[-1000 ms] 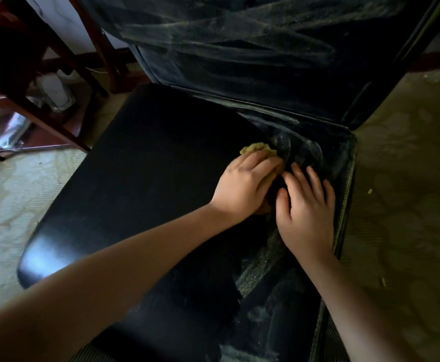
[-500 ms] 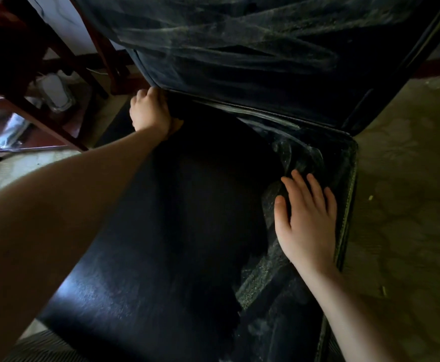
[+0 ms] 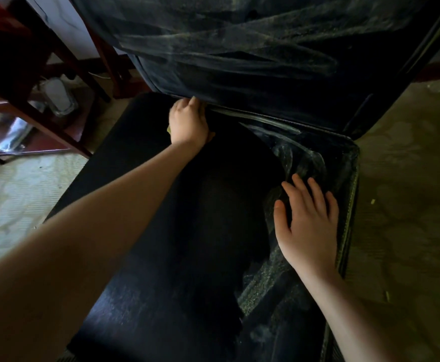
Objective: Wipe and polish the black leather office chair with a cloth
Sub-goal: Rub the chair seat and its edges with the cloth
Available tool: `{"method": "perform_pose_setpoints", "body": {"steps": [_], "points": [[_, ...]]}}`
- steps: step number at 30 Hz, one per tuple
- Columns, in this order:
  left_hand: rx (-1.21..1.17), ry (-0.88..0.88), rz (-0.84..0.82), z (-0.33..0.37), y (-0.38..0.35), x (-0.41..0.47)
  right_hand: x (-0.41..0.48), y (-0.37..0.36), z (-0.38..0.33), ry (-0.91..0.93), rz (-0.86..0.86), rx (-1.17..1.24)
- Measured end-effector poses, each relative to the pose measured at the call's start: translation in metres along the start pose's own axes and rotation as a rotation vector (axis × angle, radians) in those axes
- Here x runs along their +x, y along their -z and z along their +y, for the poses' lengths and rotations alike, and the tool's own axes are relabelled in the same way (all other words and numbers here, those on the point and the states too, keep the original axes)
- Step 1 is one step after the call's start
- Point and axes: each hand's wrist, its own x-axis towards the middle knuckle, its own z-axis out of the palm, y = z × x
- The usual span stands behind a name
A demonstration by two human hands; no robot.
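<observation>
Head view, looking down; black leather chair (image 3: 213, 231) fills the centre of the frame, standing on a pale patterned floor (image 3: 409, 205).

Seat (image 3: 135, 309): left and middle portion deep black with a soft sheen towards the front edge; right portion dull, covered in grey, gritty smears and swirl marks; border between the two zones runs roughly front to back, ragged; piping along the right edge looks dusty.

Backrest (image 3: 239, 48): upright behind the seat, streaked all over with whitish wipe marks and haze.

Left hand (image 3: 188, 124): at the back of the seat, knuckles against the crease under the backrest; fingers (image 3: 187, 104) curled together, clamped down on the cloth (image 3: 168, 129); only a small yellow-green sliver of it shows at the edge of the palm, the rest is hidden.

Right hand (image 3: 309, 218): flat on the dusty right side of the seat, palm down; fingers (image 3: 302, 189) straight and slightly apart, holding nothing.

Dark red wooden furniture frame (image 3: 64, 58) at upper left, beside the chair.
</observation>
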Motion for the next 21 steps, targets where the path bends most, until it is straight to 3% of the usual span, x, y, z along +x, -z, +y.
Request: {"method": "perform_pose_setpoints", "body": {"steps": [10,16,21], "points": [[-0.086,-0.146,-0.151,0.065,-0.009,-0.041,0.001,0.000,-0.002,0.002,0.017,0.011],[-0.228,-0.475,-0.237,0.100,-0.016,-0.098,0.002,0.000,-0.001,0.016,0.040,0.004],[-0.295,-0.633,-0.394,0.075,0.007,-0.113,-0.001,0.001,-0.002,0.017,0.054,0.053]]}}
